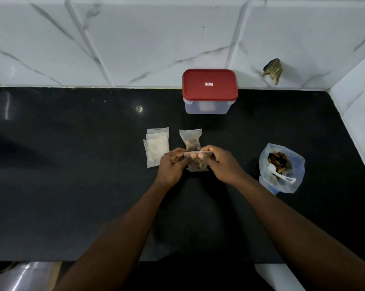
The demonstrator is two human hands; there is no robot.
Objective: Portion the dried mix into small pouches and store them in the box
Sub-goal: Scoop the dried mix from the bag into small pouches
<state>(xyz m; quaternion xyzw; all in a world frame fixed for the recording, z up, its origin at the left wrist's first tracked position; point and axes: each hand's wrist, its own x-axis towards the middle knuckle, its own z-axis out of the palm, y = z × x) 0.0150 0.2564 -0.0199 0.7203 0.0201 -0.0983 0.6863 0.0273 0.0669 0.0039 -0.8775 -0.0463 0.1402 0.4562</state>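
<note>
My left hand (pixel 172 163) and my right hand (pixel 220 162) pinch the top strip of a small clear pouch (pixel 197 165) that holds dried mix, above the black counter. A second filled pouch (pixel 191 138) lies flat just behind it. A small stack of empty pouches (pixel 156 147) lies to the left of my hands. An open plastic bag of dried mix (pixel 281 168) stands to the right, with a white scoop (pixel 279 174) resting inside it. The clear storage box (pixel 208 107) stands at the back by the wall, its red lid (pixel 210 84) on.
The black counter (pixel 72 175) ends at a white marble-tiled wall (pixel 135 38) behind and another on the right. A broken hole (pixel 274 70) shows in the back wall tile right of the box. The counter's front edge runs just below my forearms.
</note>
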